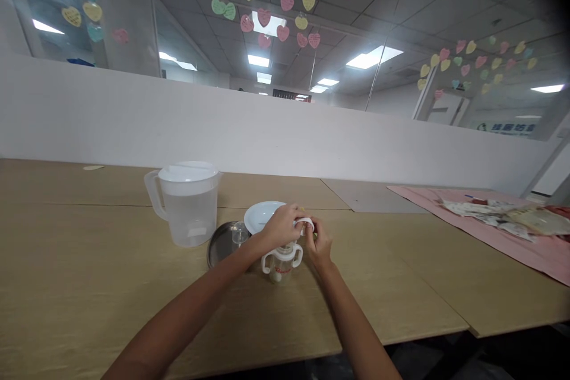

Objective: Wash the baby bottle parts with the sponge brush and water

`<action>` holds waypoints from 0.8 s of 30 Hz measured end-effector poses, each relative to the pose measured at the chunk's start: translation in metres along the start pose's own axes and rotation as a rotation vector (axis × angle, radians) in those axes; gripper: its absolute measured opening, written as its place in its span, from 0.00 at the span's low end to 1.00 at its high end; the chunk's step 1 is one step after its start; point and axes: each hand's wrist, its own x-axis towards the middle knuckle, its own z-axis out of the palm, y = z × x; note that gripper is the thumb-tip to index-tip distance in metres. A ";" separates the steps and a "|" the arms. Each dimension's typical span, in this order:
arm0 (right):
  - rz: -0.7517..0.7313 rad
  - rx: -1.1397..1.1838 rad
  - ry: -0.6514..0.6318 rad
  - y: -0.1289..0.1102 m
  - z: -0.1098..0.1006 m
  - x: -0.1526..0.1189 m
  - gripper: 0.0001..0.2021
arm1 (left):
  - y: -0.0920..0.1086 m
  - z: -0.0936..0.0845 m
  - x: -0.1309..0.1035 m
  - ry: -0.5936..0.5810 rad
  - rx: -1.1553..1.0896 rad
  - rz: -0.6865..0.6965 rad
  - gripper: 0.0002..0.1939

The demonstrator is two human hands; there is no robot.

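In front of me a clear baby bottle (281, 271) with two white side handles and red lettering stands upright on the table, its top partly covered by my left hand. My left hand (283, 225) reaches over the bottle, fingers closed on the left side of a white bottle ring (305, 222). On the ring's right side my right hand (319, 244) pinches it between thumb and fingers. The ring is raised above and slightly right of the bottle. Whatever sits inside the ring is too small to make out.
Behind the hands is a white plate (259, 214). A round metal tray (215, 254) with a small clear cup (239, 234) lies left of the bottle. Further left stands a lidded pitcher (191, 208) of clear liquid. A pink cloth (481, 228) bears papers at the right.
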 end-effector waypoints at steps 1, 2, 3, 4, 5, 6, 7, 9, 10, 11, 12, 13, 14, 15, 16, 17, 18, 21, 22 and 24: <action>-0.015 -0.022 -0.002 0.000 0.001 0.000 0.12 | 0.000 0.000 0.000 0.003 0.007 -0.003 0.15; -0.033 -0.040 0.003 0.000 0.001 -0.001 0.12 | 0.000 0.000 0.000 0.007 0.014 -0.002 0.16; -0.051 -0.055 0.014 0.001 0.002 -0.001 0.12 | 0.000 0.000 0.000 0.011 0.023 0.001 0.16; -0.066 -0.072 0.032 0.001 0.003 -0.001 0.12 | 0.001 -0.001 0.000 0.013 0.034 0.009 0.17; -0.075 -0.090 0.051 0.002 0.003 -0.001 0.12 | 0.001 -0.002 0.000 0.010 0.045 0.025 0.17; -0.081 -0.110 0.072 0.002 0.003 -0.001 0.11 | 0.002 -0.003 0.000 0.004 0.053 0.047 0.17; -0.083 -0.130 0.093 0.003 0.003 -0.001 0.11 | 0.004 -0.004 0.000 -0.005 0.055 0.072 0.17; -0.089 -0.162 0.130 0.003 0.003 -0.001 0.10 | 0.006 -0.005 -0.001 -0.023 0.046 0.114 0.16; -0.093 -0.170 0.138 0.002 0.003 -0.001 0.10 | 0.006 -0.006 -0.001 -0.031 0.035 0.127 0.16; -0.096 -0.176 0.141 0.002 0.003 -0.001 0.10 | 0.006 -0.006 -0.001 -0.037 0.024 0.131 0.16; -0.099 -0.180 0.138 0.002 0.003 -0.001 0.09 | 0.006 -0.006 -0.001 -0.038 0.015 0.127 0.16; -0.100 -0.180 0.131 0.002 0.003 -0.001 0.09 | 0.006 -0.006 -0.001 -0.034 0.011 0.119 0.16; -0.100 -0.176 0.122 0.002 0.003 -0.001 0.10 | 0.006 -0.005 -0.001 -0.027 0.008 0.111 0.16; -0.099 -0.167 0.116 0.003 0.002 -0.001 0.10 | 0.005 -0.005 -0.001 -0.018 0.007 0.103 0.17; -0.096 -0.153 0.114 0.003 0.002 -0.001 0.10 | 0.005 -0.004 -0.001 -0.006 0.006 0.099 0.17; -0.094 -0.135 0.114 0.004 0.001 -0.001 0.10 | 0.005 -0.003 -0.001 0.004 0.002 0.099 0.16; -0.096 -0.112 0.111 0.005 0.000 -0.001 0.10 | 0.005 -0.003 -0.001 0.013 -0.005 0.101 0.16; -0.137 -0.032 0.066 0.008 -0.002 -0.001 0.12 | 0.003 -0.004 0.000 0.052 -0.030 0.098 0.17; -0.148 -0.013 0.052 0.008 -0.002 0.000 0.13 | 0.002 -0.005 0.001 0.064 -0.041 0.090 0.17; -0.147 -0.011 0.058 0.010 -0.001 0.000 0.15 | 0.001 -0.007 0.001 0.085 -0.072 0.075 0.17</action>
